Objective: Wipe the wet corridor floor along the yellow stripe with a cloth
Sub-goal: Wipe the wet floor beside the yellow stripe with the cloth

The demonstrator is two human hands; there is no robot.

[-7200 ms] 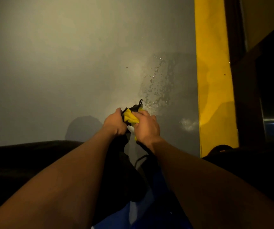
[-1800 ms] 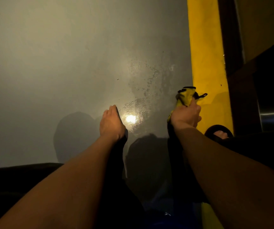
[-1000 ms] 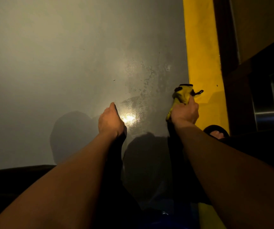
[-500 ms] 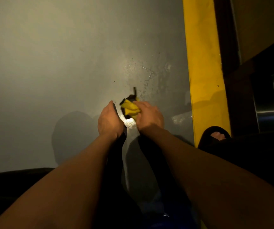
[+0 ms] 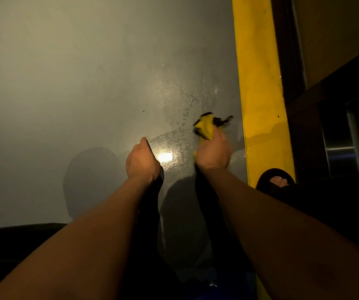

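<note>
Grey floor (image 5: 66, 83) fills the left, matte and dry there. Further right, the left hand (image 5: 142, 162) is planted near a bright glare, holding nothing; whether its fingers are curled or flat I cannot tell. Right of it lies the wet patch (image 5: 180, 109), beaded with droplets. Next, the right hand (image 5: 213, 151) grips the cloth (image 5: 205, 126), a yellow wad with dark trim, bunched in the fist just left of the stripe (image 5: 258, 83). It looks soft, light and limp, probably damp; holding it balled in the palm seems best, so loose ends do not trail.
</note>
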